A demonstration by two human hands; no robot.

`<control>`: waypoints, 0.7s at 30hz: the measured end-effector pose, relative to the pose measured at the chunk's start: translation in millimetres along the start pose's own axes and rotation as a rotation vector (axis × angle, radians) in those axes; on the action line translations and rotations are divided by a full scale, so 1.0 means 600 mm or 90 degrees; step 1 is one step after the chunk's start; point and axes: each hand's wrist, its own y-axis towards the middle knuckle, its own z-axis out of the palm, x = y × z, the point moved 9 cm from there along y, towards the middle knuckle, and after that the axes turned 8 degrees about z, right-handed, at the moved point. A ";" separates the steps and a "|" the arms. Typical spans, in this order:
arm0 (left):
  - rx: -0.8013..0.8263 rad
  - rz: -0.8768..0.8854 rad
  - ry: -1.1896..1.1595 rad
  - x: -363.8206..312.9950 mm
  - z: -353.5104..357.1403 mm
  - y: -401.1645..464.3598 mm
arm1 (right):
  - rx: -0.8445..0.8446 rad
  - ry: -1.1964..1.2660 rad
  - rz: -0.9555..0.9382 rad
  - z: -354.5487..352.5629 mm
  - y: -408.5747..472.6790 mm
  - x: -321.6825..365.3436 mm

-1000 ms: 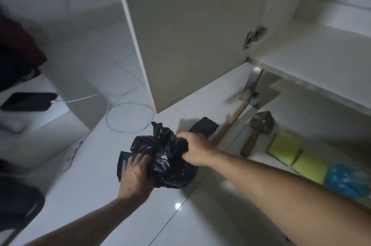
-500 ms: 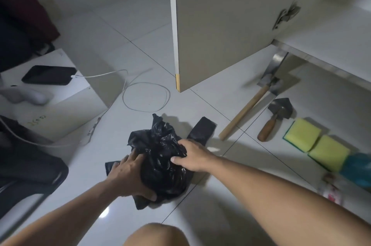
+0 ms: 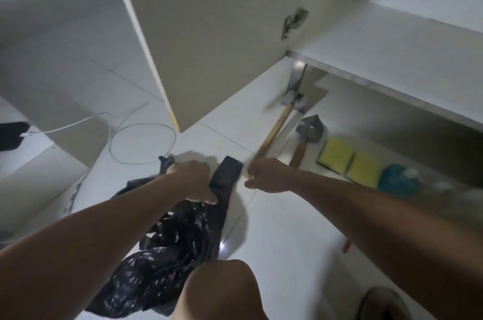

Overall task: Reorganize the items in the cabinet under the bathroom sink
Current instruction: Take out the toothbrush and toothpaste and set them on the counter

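Knee (image 3: 219, 291): bare, nearest the camera, at bottom centre.
Bag (image 3: 167, 246): crumpled black plastic on the white tiled floor (image 3: 287, 228), running from beside the knee up to the left hand.
Left hand (image 3: 194, 179): fingers curled round the bag's upper part, gripping it.
Black piece (image 3: 226, 173): a dark strip between the two hands, touching the left hand; whether it belongs to the bag cannot be told.
Right hand (image 3: 266, 176): fingers curled, at the near end of the hammer's handle; whether it holds the handle cannot be told.
Hammer (image 3: 277, 129): wooden handle lying on the floor, metal head at the far end, at the cabinet's open front.
Trowel (image 3: 307, 134): small, wooden-handled, just right of the hammer.
Sponges (image 3: 350, 163): two yellow ones side by side, right of the trowel.
Blue item (image 3: 397, 181): blurred, just right of the sponges.
Cable (image 3: 142, 142): thin loop on the floor, far left of the hands.
Door (image 3: 209, 32): cabinet door standing open, far centre.
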 end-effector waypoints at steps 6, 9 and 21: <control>0.029 0.132 -0.062 -0.172 -0.035 0.086 | -0.027 0.047 0.109 -0.051 -0.050 -0.157; 0.059 0.186 -0.079 -0.259 -0.051 0.104 | -0.058 0.064 0.157 -0.086 -0.103 -0.230; 0.062 0.348 -0.059 -0.591 -0.086 0.162 | -0.068 0.032 0.368 -0.150 -0.304 -0.544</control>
